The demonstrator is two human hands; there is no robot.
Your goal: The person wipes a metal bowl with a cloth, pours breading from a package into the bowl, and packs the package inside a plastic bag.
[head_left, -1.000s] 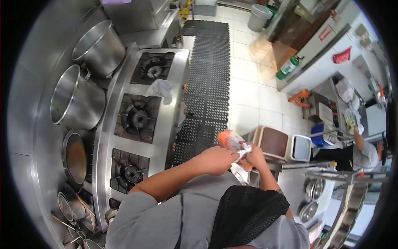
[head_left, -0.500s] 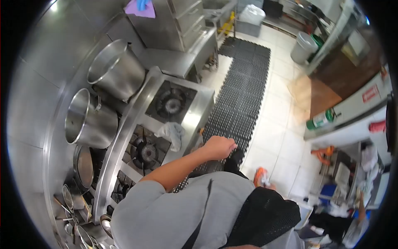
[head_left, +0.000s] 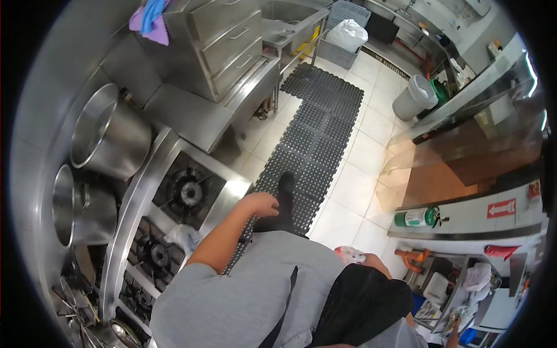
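Observation:
My left hand (head_left: 261,204) hangs in front of my body with its fingers curled in, and nothing shows in it. Nearest to it is the front edge of the steel stove (head_left: 235,194), just to its left. A crumpled whitish cloth or plastic bag (head_left: 184,238) lies on the stove beside my forearm. My right hand (head_left: 371,260) is low on the right, partly hidden by a black mesh item (head_left: 365,301) near my chest. At that hand is a red and white plastic packet (head_left: 350,253), which it appears to hold; the fingers are not clear.
Large steel pots (head_left: 113,136) stand along the left wall behind the burners. A black perforated mat (head_left: 313,139) runs down the white tiled floor. A steel drawer unit (head_left: 229,43), a grey bin (head_left: 415,98), a green extinguisher (head_left: 416,217) and another person's arm (head_left: 454,330) surround the aisle.
My view has shifted forward along the aisle, so the stove and pots sit further left and lower. My left hand has swung lower, and the red and white packet stays at my right side.

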